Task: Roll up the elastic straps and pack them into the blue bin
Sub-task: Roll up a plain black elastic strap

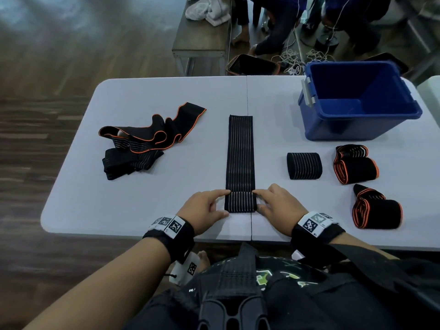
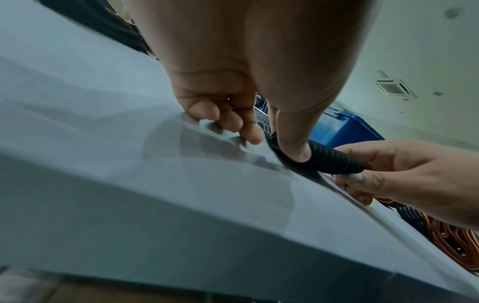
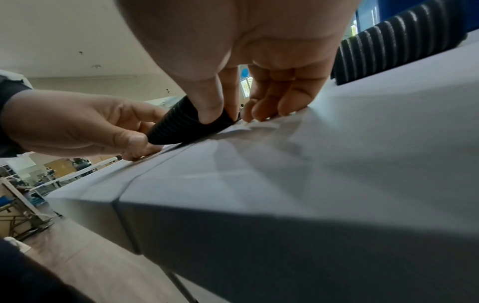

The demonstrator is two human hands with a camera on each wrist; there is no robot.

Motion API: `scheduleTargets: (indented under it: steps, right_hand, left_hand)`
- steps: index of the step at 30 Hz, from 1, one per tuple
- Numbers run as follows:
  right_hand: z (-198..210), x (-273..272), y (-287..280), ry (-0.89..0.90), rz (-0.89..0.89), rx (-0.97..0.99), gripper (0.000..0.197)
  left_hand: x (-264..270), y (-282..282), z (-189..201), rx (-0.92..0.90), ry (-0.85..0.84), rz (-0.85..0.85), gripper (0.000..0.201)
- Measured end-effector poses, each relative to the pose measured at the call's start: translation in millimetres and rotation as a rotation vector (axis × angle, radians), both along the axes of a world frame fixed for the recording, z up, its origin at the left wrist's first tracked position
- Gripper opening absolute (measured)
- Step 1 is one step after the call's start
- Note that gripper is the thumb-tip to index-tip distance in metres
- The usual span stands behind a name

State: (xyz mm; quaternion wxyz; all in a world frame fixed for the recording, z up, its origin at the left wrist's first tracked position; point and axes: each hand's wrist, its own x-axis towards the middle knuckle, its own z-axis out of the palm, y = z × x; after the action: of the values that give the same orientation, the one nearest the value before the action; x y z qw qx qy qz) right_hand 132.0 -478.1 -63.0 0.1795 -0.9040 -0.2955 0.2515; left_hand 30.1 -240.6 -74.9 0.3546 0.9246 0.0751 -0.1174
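A long black ribbed strap (image 1: pixel 240 160) lies flat down the middle of the grey table (image 1: pixel 147 198), its near end folded over into a low roll (image 2: pixel 334 160). My left hand (image 1: pixel 209 206) pinches the roll's left end between thumb and forefinger. My right hand (image 1: pixel 273 203) pinches its right end (image 3: pixel 186 127) the same way. The blue bin (image 1: pixel 357 101) stands at the far right, with nothing showing inside. One rolled black strap (image 1: pixel 304 166) and two rolled orange-edged straps (image 1: pixel 354 164) (image 1: pixel 376 208) lie in front of the bin.
A heap of unrolled black and orange-edged straps (image 1: pixel 142 139) lies at the left of the table. Beyond the far edge stand a bench (image 1: pixel 202 36) with cloth on it, cables and a person's legs.
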Motion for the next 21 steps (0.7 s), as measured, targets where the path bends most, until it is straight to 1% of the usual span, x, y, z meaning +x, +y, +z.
scheduleTargets:
  steps: [3,7,8,11,12,15,17,21]
  right_hand:
    - [0.7,1.5,1.6,0.007,-0.005,0.0,0.04]
    - [2.5,3.7,3.5,0.022,-0.017,-0.017,0.032]
    - [2.2,3.9,3.9,0.024,-0.024,-0.024,0.031]
    - [1.4,3.1,6.1,0.013,-0.045,-0.063,0.033]
    - [1.3,2.6,7.4,0.009,-0.057,-0.078,0.035]
    - [2.2,0.6,11.5,0.008,-0.079,-0.129,0.039]
    - [3.1,-1.2,13.6,0.01,-0.068,-0.166,0.038]
    - [4.8,-3.2,13.7,0.014,-0.075,-0.176,0.039]
  left_hand:
    - [-0.8,-1.3,1.6,-0.039,0.019,0.023,0.048]
    - [3.2,-6.4,8.6,-0.111,0.043,0.076,0.028]
    - [4.9,-7.9,10.4,-0.12,0.052,0.083,0.026]
    - [11.5,-14.1,13.8,-0.09,0.077,0.108,0.046]
    - [13.6,-16.2,15.5,-0.07,0.089,0.121,0.05]
    - [20.9,-22.0,17.8,-0.01,0.148,0.137,0.053]
    - [25.8,-25.0,17.3,0.02,0.195,0.148,0.056]
    - [32.1,-27.4,16.7,0.067,0.225,0.166,0.055]
